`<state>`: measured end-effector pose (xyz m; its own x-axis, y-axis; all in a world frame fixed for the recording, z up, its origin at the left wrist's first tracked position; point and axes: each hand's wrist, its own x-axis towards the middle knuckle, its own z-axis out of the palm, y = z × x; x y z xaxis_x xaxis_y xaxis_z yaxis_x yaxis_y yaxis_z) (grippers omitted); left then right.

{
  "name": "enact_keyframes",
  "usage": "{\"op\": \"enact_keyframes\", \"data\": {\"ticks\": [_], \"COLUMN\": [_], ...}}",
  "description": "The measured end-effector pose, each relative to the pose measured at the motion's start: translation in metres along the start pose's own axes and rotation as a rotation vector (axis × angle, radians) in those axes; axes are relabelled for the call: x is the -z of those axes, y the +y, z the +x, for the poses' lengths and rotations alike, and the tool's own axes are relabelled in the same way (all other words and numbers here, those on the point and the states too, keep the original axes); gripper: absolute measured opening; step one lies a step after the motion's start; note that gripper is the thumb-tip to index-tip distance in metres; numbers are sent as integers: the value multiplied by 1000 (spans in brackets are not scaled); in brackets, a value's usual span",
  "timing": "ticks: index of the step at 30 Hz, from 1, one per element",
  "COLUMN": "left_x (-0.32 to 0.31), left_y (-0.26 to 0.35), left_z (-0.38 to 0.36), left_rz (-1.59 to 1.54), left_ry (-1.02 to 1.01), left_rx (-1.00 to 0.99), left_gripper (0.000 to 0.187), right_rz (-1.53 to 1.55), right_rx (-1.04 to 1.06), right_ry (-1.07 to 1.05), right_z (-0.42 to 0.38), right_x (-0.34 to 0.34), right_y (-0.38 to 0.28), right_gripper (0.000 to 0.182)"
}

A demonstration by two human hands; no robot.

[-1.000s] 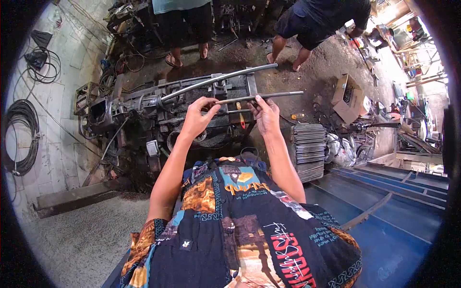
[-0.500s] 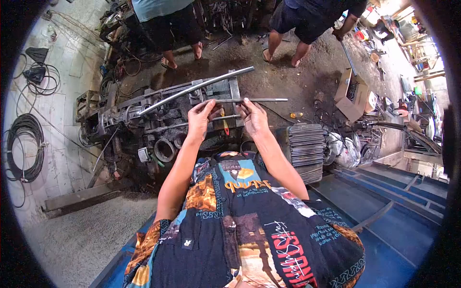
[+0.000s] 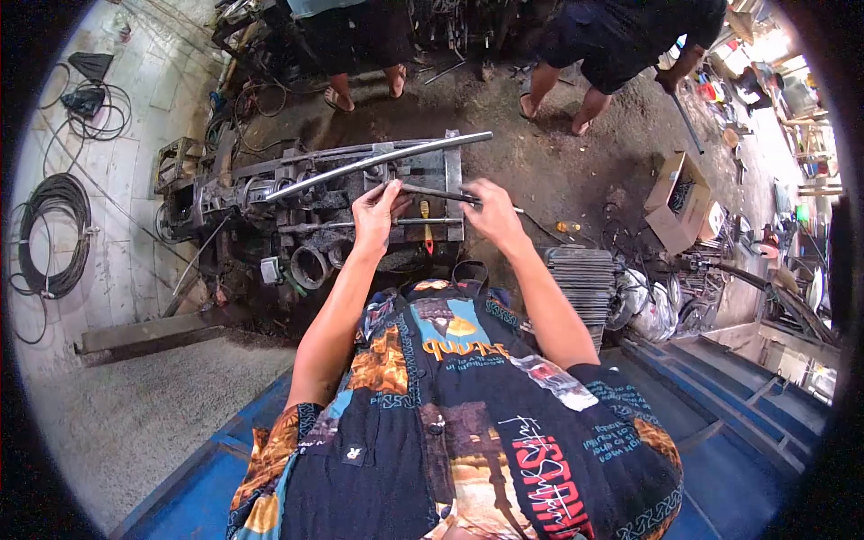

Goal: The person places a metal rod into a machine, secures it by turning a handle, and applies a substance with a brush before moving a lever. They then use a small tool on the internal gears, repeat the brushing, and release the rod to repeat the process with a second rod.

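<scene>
A thin metal rod (image 3: 430, 191) spans the space between my two hands, sloping slightly down to the right. My left hand (image 3: 373, 219) pinches it near the left end with thumb and fingers. Farther along, my right hand (image 3: 491, 214) is closed over the rod from above, and a short light tip pokes out past it. Behind the rod, a thick shiny tube (image 3: 387, 162) lies slanted across a greasy metal machine frame (image 3: 454, 171). Between and below my hands, a paintbrush (image 3: 427, 225) with a yellow and red handle rests on the frame.
A finned metal motor housing (image 3: 579, 286) stands to the right, near an open cardboard box (image 3: 677, 202). Coiled black cable (image 3: 54, 236) hangs at the left wall. Two people stand beyond the frame; one hand (image 3: 668, 81) grips a pole. Blue metal framing (image 3: 720, 396) lies behind right.
My right hand has turned and slid rightward along the rod, now wrapping over it. The rod tilts more down to the right. My view has shifted slightly.
</scene>
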<state>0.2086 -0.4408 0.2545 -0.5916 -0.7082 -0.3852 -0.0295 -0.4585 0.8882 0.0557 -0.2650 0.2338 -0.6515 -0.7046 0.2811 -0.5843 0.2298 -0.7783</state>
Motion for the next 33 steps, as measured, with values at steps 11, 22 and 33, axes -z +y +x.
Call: {"op": "enact_keyframes", "data": {"ticks": [11,22,33], "left_x": [48,119,95], "left_y": [15,70,53], "left_z": [-3,102,105], "left_rz": [912,1853,1823], "left_ry": [113,-85,-69], "left_rx": [-216,-364,-534], "left_gripper": [33,31,34], "right_rz": [-236,-379,-381], "right_rx": [84,-9,80], "right_ry": [-453,-479,-391], "right_z": [-3,-10,-9], "right_x": [-36,-51,-54], "right_y": [34,92,127], "right_gripper": [18,16,10]}}
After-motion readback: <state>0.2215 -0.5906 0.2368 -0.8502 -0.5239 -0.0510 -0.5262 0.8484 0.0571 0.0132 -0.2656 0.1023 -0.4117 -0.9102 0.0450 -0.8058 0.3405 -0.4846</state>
